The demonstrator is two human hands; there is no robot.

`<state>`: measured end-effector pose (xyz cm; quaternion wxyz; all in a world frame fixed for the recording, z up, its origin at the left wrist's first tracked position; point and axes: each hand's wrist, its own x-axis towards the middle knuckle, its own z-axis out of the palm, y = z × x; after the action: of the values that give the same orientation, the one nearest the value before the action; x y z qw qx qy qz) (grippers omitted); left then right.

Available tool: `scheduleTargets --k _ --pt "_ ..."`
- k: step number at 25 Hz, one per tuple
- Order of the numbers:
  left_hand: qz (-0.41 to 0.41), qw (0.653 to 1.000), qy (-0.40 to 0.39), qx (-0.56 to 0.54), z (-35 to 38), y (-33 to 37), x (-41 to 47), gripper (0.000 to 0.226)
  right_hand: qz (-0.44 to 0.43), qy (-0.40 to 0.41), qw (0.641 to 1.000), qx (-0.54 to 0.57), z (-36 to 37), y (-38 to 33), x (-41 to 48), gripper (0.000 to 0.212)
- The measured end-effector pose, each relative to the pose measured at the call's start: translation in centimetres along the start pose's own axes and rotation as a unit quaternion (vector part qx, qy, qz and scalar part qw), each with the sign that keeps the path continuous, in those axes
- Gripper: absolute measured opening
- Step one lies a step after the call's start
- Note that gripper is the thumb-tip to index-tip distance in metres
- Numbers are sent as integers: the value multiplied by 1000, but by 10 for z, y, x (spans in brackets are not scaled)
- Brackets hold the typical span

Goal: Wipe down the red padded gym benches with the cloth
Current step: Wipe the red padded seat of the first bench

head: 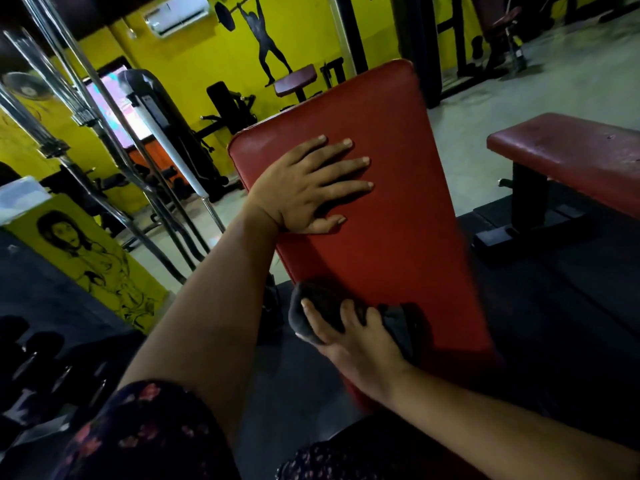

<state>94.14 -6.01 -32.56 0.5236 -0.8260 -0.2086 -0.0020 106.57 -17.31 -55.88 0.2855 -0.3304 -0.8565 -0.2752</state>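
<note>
— What is nearest?
— The right hand (360,344), fingers curled over a dark cloth (322,306), presses it against the near left edge of the red bench pad (398,237).
— And farther along?
— The left hand (304,188) lies flat on the pad's far left part, fingers straight and spread, thumb along the surface.
— Beyond that?
— To the right, well apart, stands a second red bench (571,154). On the far left, chrome bars (114,157) lean before a yellow wall (194,53).
</note>
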Motion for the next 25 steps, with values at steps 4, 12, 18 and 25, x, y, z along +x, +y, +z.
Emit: scheduleTargets --k 4,12,18,25 --pt "29 999 -13 -10 -4 -5 0 58 -12 36 999 -30 -4 50 -20 47" --pt "-15 1000 4 -23 3 45 -6 50 89 14 993 -71 -9 153 -67 79" --pt "16 999 23 -21 16 61 3 52 328 -79 933 123 -23 137 -80 89" --pt "19 999 30 -32 19 62 1 54 609 -47 696 379 -28 51 -27 95"
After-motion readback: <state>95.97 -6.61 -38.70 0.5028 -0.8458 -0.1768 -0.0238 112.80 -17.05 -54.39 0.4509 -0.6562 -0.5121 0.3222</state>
